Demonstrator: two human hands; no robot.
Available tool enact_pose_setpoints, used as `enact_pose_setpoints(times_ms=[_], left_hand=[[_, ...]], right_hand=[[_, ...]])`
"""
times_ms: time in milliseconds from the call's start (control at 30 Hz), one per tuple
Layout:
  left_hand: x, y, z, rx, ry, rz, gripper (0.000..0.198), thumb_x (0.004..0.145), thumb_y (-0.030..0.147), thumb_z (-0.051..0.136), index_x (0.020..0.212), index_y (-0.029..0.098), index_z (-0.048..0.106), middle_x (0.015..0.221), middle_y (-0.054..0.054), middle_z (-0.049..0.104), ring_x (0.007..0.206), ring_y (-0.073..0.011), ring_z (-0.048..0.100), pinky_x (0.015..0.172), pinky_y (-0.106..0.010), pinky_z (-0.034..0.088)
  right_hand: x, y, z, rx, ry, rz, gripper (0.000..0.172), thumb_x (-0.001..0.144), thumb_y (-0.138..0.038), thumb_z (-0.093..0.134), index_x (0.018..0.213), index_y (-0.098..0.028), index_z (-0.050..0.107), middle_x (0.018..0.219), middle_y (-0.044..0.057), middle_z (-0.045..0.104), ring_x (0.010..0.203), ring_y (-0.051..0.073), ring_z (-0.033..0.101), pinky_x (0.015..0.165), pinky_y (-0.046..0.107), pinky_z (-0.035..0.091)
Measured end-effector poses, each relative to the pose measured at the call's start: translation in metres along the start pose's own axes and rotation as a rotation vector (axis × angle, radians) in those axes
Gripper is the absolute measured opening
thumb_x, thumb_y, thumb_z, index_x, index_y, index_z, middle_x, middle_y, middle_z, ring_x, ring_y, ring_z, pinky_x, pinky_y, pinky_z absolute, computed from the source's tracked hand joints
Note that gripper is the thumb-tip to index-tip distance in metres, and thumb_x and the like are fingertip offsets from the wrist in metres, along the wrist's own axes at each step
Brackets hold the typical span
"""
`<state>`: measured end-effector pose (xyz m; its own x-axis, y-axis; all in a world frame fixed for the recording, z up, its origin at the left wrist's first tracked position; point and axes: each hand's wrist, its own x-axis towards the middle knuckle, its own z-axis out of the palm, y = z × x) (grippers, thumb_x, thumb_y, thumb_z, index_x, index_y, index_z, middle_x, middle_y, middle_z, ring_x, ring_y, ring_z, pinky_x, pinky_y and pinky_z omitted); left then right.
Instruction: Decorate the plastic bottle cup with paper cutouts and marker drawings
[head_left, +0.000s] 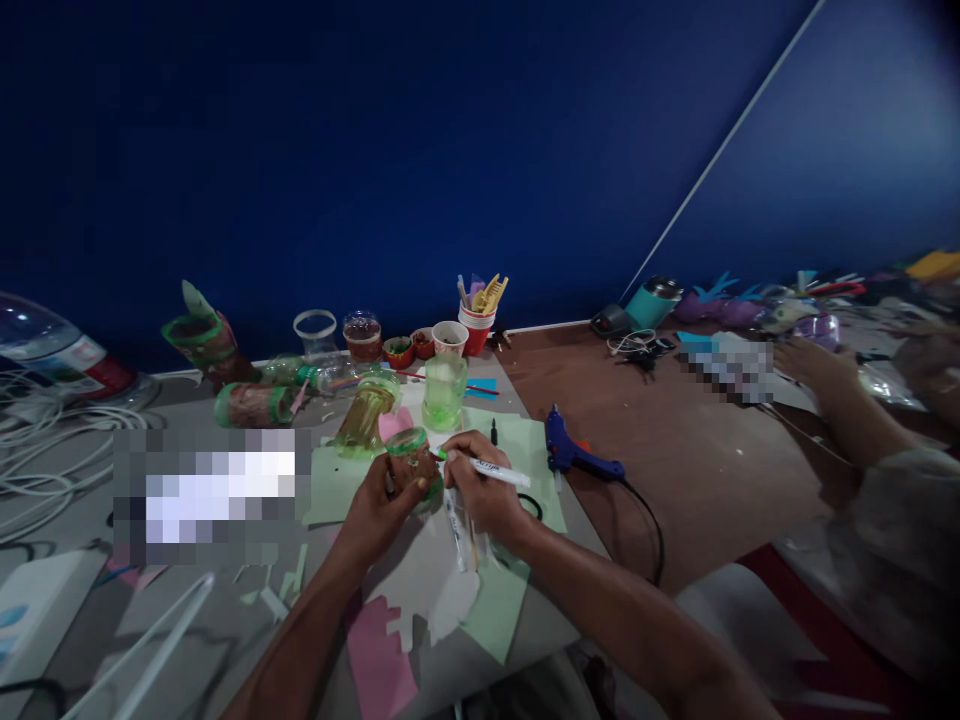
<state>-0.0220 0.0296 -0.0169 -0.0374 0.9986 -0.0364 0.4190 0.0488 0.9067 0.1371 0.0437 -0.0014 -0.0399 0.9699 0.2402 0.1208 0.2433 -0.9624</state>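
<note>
My left hand [381, 510] is closed around a small cut bottle cup [409, 458], painted brown with a green rim. In my right hand [480, 488] is a white paint marker [501, 471] with a green tip, which points at the cup's right side. Whether the tip touches the cup I cannot tell. Below my right hand a second white marker [455, 535] lies on the papers. Just behind the cup are a pink paper piece [396, 424], a tilted brownish-green bottle piece [367, 415] and an upright clear cup with green paint [445, 392].
A blue glue gun [574, 450] lies on the right, its black cord trailing forward. Red cups [478, 330] with wooden tools stand at the back. White cables [45, 460] coil beside a large bottle [67, 350] at left. Another person's arm [840, 395] reaches in at right.
</note>
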Motion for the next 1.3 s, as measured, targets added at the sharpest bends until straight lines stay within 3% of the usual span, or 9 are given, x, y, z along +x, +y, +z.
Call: enact_pose_setpoints(times_ms=[400,667,900,1067,1300], left_hand=[[-0.0005,0.0013,0.0012,-0.086,-0.010,-0.017,0.035,0.072,0.042,0.062,0.095,0.017,0.055,0.089,-0.003,0.062,0.087,-0.0215,0.058,0.073,-0.031,0.044],[-0.0022,0.0071,-0.0002,-0.005,0.001,-0.024,0.031,0.072,0.045,0.060,0.085,0.019,0.052,0.076,0.002,0.055,0.070,-0.0163,0.051,0.062,-0.027,0.039],[-0.0034,0.0080,0.0000,-0.002,0.016,-0.014,0.029,0.072,0.046,0.060,0.076,0.020,0.047,0.067,0.005,0.048,0.064,-0.0147,0.047,0.059,-0.026,0.039],[-0.0013,0.0021,0.0008,-0.029,-0.001,-0.010,0.031,0.071,0.043,0.062,0.087,0.018,0.053,0.079,0.000,0.058,0.073,-0.0177,0.054,0.066,-0.029,0.043],[-0.0007,-0.0004,0.0018,-0.094,-0.001,-0.009,0.034,0.072,0.043,0.062,0.095,0.018,0.054,0.086,-0.002,0.060,0.081,-0.0191,0.056,0.069,-0.029,0.043]], right_hand=[[0.0019,-0.0028,0.0000,0.042,0.004,0.033,0.010,0.081,-0.024,0.048,0.076,-0.018,0.055,0.051,-0.005,0.051,0.046,0.010,0.049,0.048,0.021,0.039],[-0.0031,-0.0014,-0.0009,0.048,-0.026,-0.021,0.010,0.081,-0.024,0.048,0.080,-0.019,0.057,0.051,-0.005,0.053,0.046,0.010,0.050,0.047,0.022,0.040],[-0.0029,-0.0024,-0.0012,-0.115,-0.017,-0.119,0.014,0.080,-0.023,0.047,0.079,-0.019,0.060,0.056,-0.003,0.055,0.051,0.012,0.053,0.054,0.024,0.042],[-0.0009,0.0012,-0.0004,-0.032,0.003,-0.026,0.012,0.080,-0.022,0.047,0.080,-0.018,0.058,0.054,-0.004,0.053,0.048,0.011,0.051,0.049,0.022,0.040],[0.0016,0.0004,0.0006,0.065,-0.003,0.038,0.010,0.081,-0.024,0.049,0.078,-0.018,0.056,0.052,-0.005,0.051,0.047,0.010,0.049,0.048,0.022,0.039]])
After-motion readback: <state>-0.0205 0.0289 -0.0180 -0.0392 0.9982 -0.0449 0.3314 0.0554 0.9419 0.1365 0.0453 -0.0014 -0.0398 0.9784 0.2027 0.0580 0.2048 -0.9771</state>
